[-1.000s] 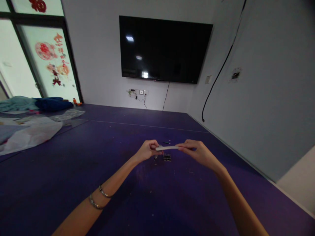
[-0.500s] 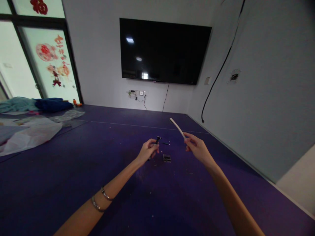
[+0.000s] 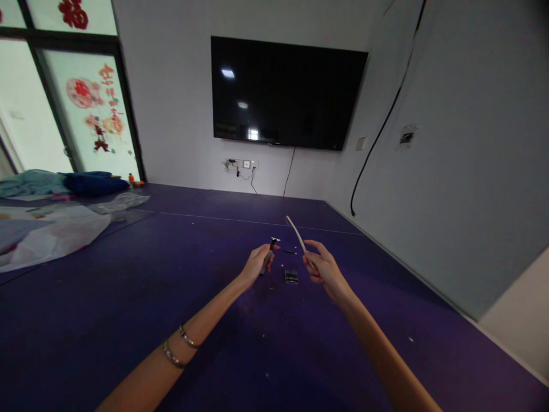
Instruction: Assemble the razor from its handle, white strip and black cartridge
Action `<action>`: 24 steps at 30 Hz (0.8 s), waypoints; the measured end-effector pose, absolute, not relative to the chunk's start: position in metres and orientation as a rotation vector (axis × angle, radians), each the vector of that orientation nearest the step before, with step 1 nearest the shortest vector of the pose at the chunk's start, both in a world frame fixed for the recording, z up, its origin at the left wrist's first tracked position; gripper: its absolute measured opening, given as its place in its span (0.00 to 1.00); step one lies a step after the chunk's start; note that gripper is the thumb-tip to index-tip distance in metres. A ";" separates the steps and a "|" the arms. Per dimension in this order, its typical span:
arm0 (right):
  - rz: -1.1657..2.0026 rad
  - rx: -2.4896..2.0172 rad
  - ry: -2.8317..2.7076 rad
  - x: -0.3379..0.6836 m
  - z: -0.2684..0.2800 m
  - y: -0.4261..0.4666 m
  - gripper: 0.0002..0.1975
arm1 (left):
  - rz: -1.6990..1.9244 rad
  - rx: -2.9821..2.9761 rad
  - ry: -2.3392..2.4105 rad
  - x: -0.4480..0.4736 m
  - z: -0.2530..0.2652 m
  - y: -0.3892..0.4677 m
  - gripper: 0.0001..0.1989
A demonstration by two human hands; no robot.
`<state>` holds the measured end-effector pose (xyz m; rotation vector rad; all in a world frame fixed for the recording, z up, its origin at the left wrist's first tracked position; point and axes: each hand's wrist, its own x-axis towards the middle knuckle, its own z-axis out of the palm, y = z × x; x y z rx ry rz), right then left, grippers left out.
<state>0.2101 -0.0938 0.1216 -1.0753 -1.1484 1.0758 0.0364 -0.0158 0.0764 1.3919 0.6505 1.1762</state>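
Observation:
My left hand (image 3: 258, 264) is closed around the grey handle of a razor (image 3: 266, 260), its T-shaped head pointing up and away. In my right hand (image 3: 322, 266), the fingers pinch the lower end of a slim white toothbrush (image 3: 297, 233). Its head tilts up to the left, apart from the razor. Between and below the hands, a small clear and black case (image 3: 291, 277) lies on the purple surface (image 3: 206, 320). Just beyond it rests a small dark stick-like piece (image 3: 289, 252), too small to name.
White plastic sheeting (image 3: 64, 234) and folded blue cloth (image 3: 96, 183) lie at the left. A television (image 3: 289, 94) hangs on the far wall above sockets (image 3: 246, 164). A black cable (image 3: 380, 131) dangles along the right wall. White specks dot the surface.
My right hand has moved left and slightly down with the toothbrush, bringing it closer to the razor. My left hand has turned slightly, showing more of the razor's handle.

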 end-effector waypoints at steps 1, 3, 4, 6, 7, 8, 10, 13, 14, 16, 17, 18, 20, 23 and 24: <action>1.102 -1.047 -1.134 0.208 0.123 -0.095 0.25 | 1.166 1.403 0.643 0.035 0.077 -0.015 0.21; 1.157 -0.987 -1.114 0.204 0.125 -0.099 0.27 | 1.153 1.421 0.623 0.033 0.080 -0.014 0.21; 1.182 -0.964 -1.101 0.202 0.127 -0.101 0.28 | 1.153 1.426 0.614 0.033 0.080 -0.014 0.21; 1.215 -0.941 -1.070 0.200 0.129 -0.105 0.28 | 1.163 1.424 0.605 0.033 0.081 -0.014 0.21; 1.228 -0.937 -1.053 0.199 0.129 -0.107 0.28 | 1.169 1.423 0.601 0.033 0.082 -0.015 0.20; 1.239 -0.935 -1.034 0.198 0.128 -0.109 0.28 | 1.175 1.426 0.592 0.033 0.082 -0.015 0.19; 1.266 -0.925 -0.999 0.196 0.124 -0.113 0.28 | 1.173 1.440 0.566 0.034 0.081 -0.015 0.17; 1.315 -0.907 -0.960 0.195 0.114 -0.120 0.28 | 1.149 1.475 0.540 0.034 0.081 -0.015 0.15; 1.329 -0.910 -0.951 0.195 0.111 -0.123 0.28 | 1.145 1.493 0.539 0.034 0.081 -0.015 0.15; 1.348 -0.936 -0.935 0.195 0.103 -0.128 0.28 | 1.153 1.545 0.535 0.033 0.082 -0.014 0.14; 1.352 -0.954 -0.929 0.194 0.100 -0.131 0.27 | 1.170 1.575 0.535 0.032 0.082 -0.013 0.13; 1.355 -0.972 -0.925 0.193 0.097 -0.134 0.27 | 1.192 1.605 0.540 0.031 0.083 -0.013 0.12; 1.363 -0.999 -0.921 0.191 0.093 -0.139 0.27 | 1.236 1.656 0.564 0.030 0.083 -0.012 0.11; 1.375 -1.021 -0.922 0.186 0.089 -0.143 0.27 | 1.253 1.691 0.588 0.028 0.082 -0.011 0.10; 1.374 -1.026 -0.923 0.185 0.089 -0.143 0.27 | 1.246 1.696 0.590 0.028 0.081 -0.010 0.11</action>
